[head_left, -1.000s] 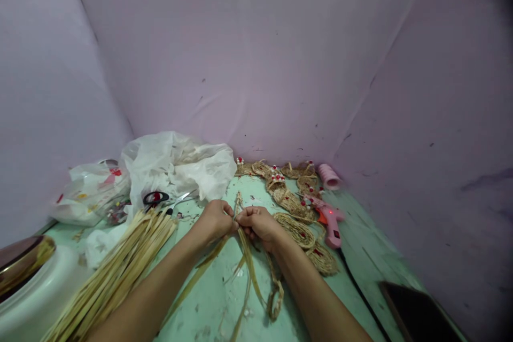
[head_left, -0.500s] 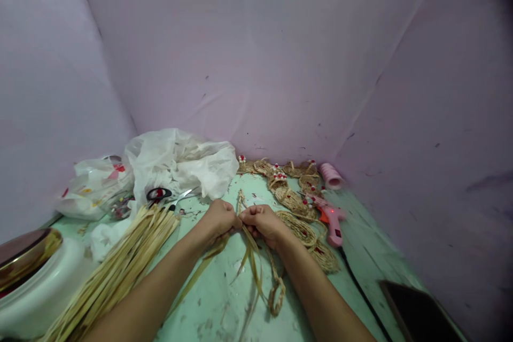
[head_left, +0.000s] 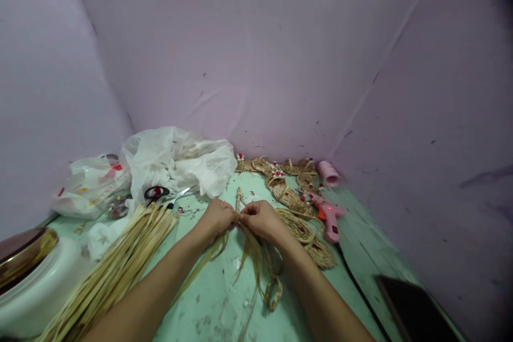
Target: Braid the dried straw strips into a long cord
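Observation:
My left hand [head_left: 219,217] and my right hand [head_left: 258,217] meet over the middle of the table, fingers pinched on a thin braid of dried fibre [head_left: 239,196]. The braid's finished end points away from me, beyond my fingertips. Loose flat fibre strips [head_left: 253,254] hang below my right hand, and another strip [head_left: 200,267] trails under my left wrist. Near my right forearm, a looped length of braid [head_left: 273,294] lies on the table. Exactly how the strands cross between the fingers is hidden.
Left of me lie a bundle of dried strips [head_left: 116,262], scissors [head_left: 157,192], plastic bags [head_left: 176,157] and a white container [head_left: 44,283]. On the right are coiled braid pieces with red beads [head_left: 296,226], a pink glue gun [head_left: 331,219], a pink spool [head_left: 329,173] and a dark flat object [head_left: 417,310].
The loose strips under my right hand have shifted and blurred slightly. Both hands stay pinched on the braid, and the whole view has moved a little.

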A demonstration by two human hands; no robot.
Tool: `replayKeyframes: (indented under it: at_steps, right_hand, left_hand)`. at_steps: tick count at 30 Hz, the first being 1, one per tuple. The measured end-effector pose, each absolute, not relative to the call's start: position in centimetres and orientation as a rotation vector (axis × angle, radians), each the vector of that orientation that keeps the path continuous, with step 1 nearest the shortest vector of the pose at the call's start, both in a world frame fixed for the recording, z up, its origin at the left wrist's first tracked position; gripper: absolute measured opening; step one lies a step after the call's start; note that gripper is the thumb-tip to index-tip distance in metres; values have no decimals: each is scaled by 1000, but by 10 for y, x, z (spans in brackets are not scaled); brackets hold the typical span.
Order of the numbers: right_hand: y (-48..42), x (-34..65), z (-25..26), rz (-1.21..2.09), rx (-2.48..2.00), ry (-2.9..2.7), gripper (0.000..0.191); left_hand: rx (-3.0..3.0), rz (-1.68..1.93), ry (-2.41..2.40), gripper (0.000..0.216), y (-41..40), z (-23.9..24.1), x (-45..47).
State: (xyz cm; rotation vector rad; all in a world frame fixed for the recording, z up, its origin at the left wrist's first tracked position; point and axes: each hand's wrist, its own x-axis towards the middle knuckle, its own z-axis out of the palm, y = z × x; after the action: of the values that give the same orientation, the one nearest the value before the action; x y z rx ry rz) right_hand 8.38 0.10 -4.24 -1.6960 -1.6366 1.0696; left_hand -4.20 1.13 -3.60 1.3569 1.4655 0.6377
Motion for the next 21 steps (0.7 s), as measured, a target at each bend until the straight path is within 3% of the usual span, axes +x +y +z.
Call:
replayKeyframes:
  at_steps: [3,6,17,21]
  right_hand:
    - [-2,86,-29,878,-1876,-1753,11]
    - [-6,84,-18,890,-1965,-1793,10]
    - [-19,65,-18,751,-1783,-1930,11]
    - [-11,80,-16,1069,-1662,-1905,8]
  left_hand:
    - [1332,669,1480,12,11,-37,-39]
    - [1234,668,1512,18,8,-30,-37]
    - [1039,597,1259,11,12,-31,-51]
    - [1092,593,1213,13,14,-33,-54]
